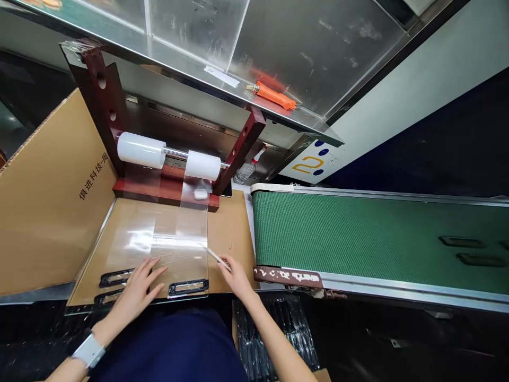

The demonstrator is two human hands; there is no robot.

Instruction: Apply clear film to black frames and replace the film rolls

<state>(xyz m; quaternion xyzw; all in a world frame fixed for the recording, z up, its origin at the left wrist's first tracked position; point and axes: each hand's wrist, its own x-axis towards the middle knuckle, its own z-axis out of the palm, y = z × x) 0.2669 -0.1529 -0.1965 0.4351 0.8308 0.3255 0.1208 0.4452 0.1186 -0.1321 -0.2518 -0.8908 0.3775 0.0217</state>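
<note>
My right hand point(234, 273) grips a thin, pale, stick-like tool point(217, 258), perhaps a blade or tweezers; its kind is not clear. The tool's tip rests at or just above the right part of a clear plastic sheet point(178, 223). Fingers spread, my left hand point(141, 286) lies over the front of the sheet, beside a black rectangular frame point(115, 278) and partly over a second one point(108, 296). A third black frame point(189, 287) lies between my hands at the front edge. Clear film strips run down from two white rolls point(141, 150) onto the sheet.
A dark red wooden stand point(167, 185) carries the rolls. Cardboard point(35, 212) rises on the left. A green conveyor belt point(338, 228) with several black frames point(461, 242) runs right. Above, a metal shelf point(310, 58) bears an orange-handled tool point(274, 95). A clear bottle point(245, 172) stands behind.
</note>
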